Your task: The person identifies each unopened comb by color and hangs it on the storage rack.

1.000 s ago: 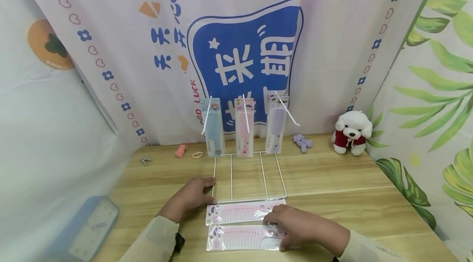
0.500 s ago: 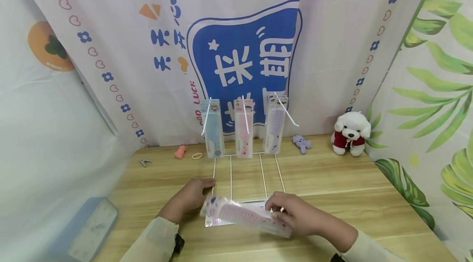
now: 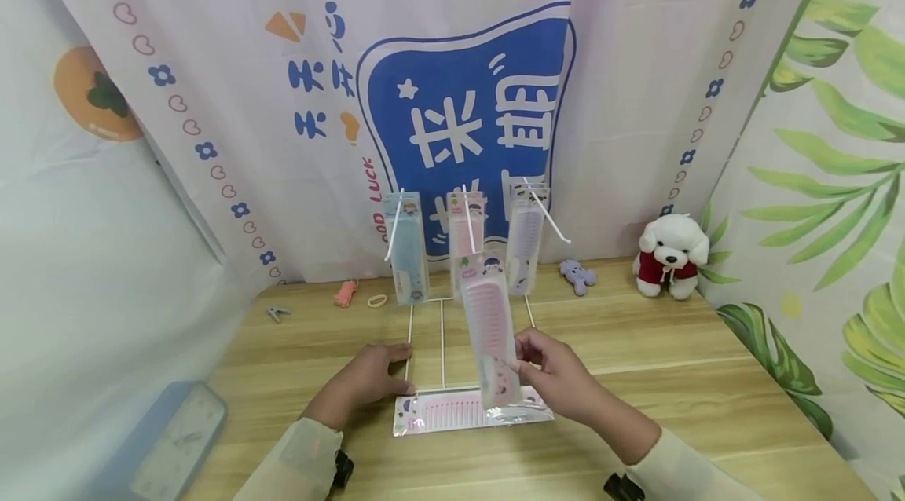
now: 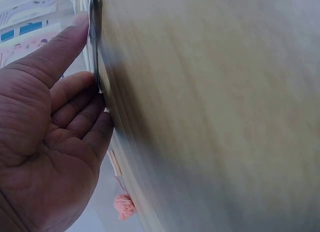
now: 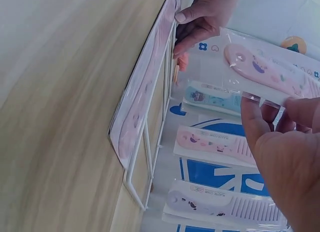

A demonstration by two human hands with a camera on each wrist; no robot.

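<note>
My right hand [image 3: 555, 375] pinches a pink comb in a clear package [image 3: 491, 328] by its lower right edge. The package stands nearly upright in front of the white wire rack [image 3: 443, 352]. In the right wrist view its rounded handle end shows beyond the fingers. My left hand [image 3: 371, 371] rests at the rack base's left side, thumb and fingertips at the wire in the left wrist view. Another packaged pink comb [image 3: 452, 411] lies flat along the base's front. Blue [image 3: 408, 257], pink [image 3: 458, 234] and purple [image 3: 525, 242] packaged combs hang from the rack's hooks; the raised comb partly hides the pink ones.
Behind the rack hangs a printed curtain [image 3: 283, 195]. A small grey clip [image 3: 277, 314], coral cord bundle [image 3: 345, 294] and hair tie [image 3: 378, 301] lie back left. A purple toy [image 3: 578, 276] and white plush dog [image 3: 673, 254] stand right. A blue-edged box [image 3: 170, 438] is front left.
My right hand has lifted the nearer of the two flat combs and turned it upright, toward the hanging pink ones. The left hand has stayed at the rack.
</note>
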